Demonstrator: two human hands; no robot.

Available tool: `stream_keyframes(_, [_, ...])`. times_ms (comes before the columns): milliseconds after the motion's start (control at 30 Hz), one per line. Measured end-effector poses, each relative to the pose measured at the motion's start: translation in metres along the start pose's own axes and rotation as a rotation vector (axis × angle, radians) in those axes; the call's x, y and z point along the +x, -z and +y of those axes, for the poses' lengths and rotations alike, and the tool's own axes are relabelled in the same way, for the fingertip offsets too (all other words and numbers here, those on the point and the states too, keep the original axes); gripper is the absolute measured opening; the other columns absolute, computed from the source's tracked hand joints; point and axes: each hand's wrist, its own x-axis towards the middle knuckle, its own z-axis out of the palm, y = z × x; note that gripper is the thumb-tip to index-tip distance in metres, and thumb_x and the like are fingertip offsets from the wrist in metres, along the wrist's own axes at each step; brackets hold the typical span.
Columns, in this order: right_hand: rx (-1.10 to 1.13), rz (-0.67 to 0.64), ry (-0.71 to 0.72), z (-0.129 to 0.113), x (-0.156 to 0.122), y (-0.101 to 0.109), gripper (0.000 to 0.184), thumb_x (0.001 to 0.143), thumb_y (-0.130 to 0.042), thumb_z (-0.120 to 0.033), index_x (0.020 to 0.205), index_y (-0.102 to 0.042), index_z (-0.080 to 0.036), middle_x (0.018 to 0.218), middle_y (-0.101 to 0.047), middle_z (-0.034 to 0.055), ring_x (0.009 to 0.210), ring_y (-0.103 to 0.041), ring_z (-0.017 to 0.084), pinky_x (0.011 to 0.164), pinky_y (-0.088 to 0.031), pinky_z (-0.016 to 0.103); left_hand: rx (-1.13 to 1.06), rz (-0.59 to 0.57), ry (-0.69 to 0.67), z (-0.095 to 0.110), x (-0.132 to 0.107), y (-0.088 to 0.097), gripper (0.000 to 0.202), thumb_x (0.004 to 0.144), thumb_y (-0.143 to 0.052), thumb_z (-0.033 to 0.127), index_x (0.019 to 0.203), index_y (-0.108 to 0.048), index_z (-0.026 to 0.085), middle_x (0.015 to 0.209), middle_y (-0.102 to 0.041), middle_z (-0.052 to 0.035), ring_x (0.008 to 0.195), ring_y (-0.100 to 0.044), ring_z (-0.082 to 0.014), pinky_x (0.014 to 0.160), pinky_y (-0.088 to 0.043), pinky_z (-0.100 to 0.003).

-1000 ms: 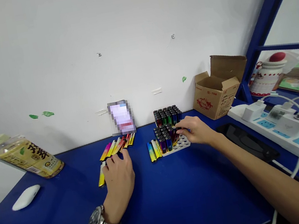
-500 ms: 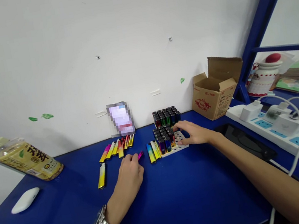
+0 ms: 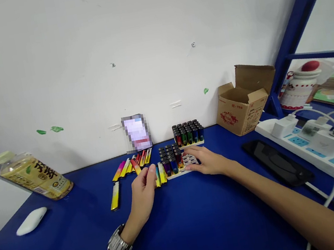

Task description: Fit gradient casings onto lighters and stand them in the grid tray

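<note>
My left hand [image 3: 143, 193], with a metal watch on its wrist, has its fingers curled beside the left end of a white tray [image 3: 189, 164] of dark-topped lighters [image 3: 170, 159]. Its fingertips touch the yellow lighters [image 3: 160, 175] lying at the tray's left edge; whether they grip one is hidden. My right hand [image 3: 207, 162] lies flat on the tray's bare right part, fingers stretched out. A fan of coloured lighters [image 3: 132, 166] lies behind my left hand, and a single yellow lighter [image 3: 115, 195] lies apart to the left.
A second full tray of lighters [image 3: 188, 133] stands by the wall. An open cardboard box [image 3: 244, 101], a black phone [image 3: 277, 162] and a white power strip [image 3: 317, 142] are at the right. A tea bottle [image 3: 33, 175] and white mouse [image 3: 31, 220] lie at the left on the blue table [image 3: 204, 229].
The tray has slid left under my right hand, toward the loose lighters. My left hand came away from the fan of lighters and moved right to the tray's left end.
</note>
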Motion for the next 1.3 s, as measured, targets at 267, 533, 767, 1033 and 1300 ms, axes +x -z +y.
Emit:
stream_keyframes(267, [-0.017,0.023,0.025,-0.01,0.002,-0.01,0.039,0.087,-0.058,-0.042,0.116,-0.058,-0.016,0.128,-0.055,0.017,0.121,-0.052,0.029,0.099,-0.045,0.044,0.177,0.064,0.024,0.006,-0.002,0.005,0.041,0.074,-0.052,0.045,0.052,-0.029,0.021,0.051,-0.024,0.0071,0.05,-0.025,-0.0075,0.046,-0.022,-0.022])
stream_keyframes(533, [-0.008,0.02,0.012,-0.009,0.002,-0.01,0.038,0.087,-0.058,-0.042,0.114,-0.058,-0.014,0.129,-0.055,0.0179,0.12,-0.053,0.029,0.098,-0.046,0.043,0.249,0.094,-0.084,0.018,-0.008,0.003,0.04,0.076,-0.051,0.045,0.051,-0.033,0.02,0.048,-0.028,0.0071,0.047,-0.027,-0.0071,0.045,-0.024,-0.021])
stream_keyframes(767, [-0.128,0.266,0.039,-0.025,-0.002,-0.003,0.027,0.086,-0.056,-0.041,0.097,-0.057,-0.016,0.098,-0.065,0.0103,0.087,-0.062,0.024,0.078,-0.046,0.037,0.229,0.062,-0.304,0.016,-0.017,0.0,0.031,0.085,-0.049,0.04,0.062,-0.046,0.019,0.046,-0.038,0.0079,0.04,-0.034,-0.0068,0.04,-0.032,-0.019])
stream_keyframes(1033, [0.203,0.335,0.412,-0.067,-0.004,-0.012,0.015,0.095,-0.045,-0.028,0.102,-0.051,-0.017,0.093,-0.058,0.0082,0.086,-0.054,0.018,0.076,-0.046,0.032,0.258,-0.072,-0.735,0.017,-0.031,-0.004,0.04,0.093,-0.038,0.017,0.133,-0.043,0.014,0.111,-0.068,-0.0117,0.085,-0.068,-0.016,0.07,-0.056,-0.024])
stream_keyframes(1300, [0.351,0.444,0.239,-0.063,-0.002,-0.014,0.009,0.094,-0.042,-0.023,0.097,-0.05,-0.018,0.08,-0.054,0.0021,0.07,-0.052,0.014,0.065,-0.044,0.026,0.364,-0.078,-0.87,0.008,-0.022,0.0,0.048,0.09,-0.044,0.01,0.138,-0.039,0.014,0.126,-0.058,-0.0131,0.118,-0.055,-0.0185,0.1,-0.047,-0.03])
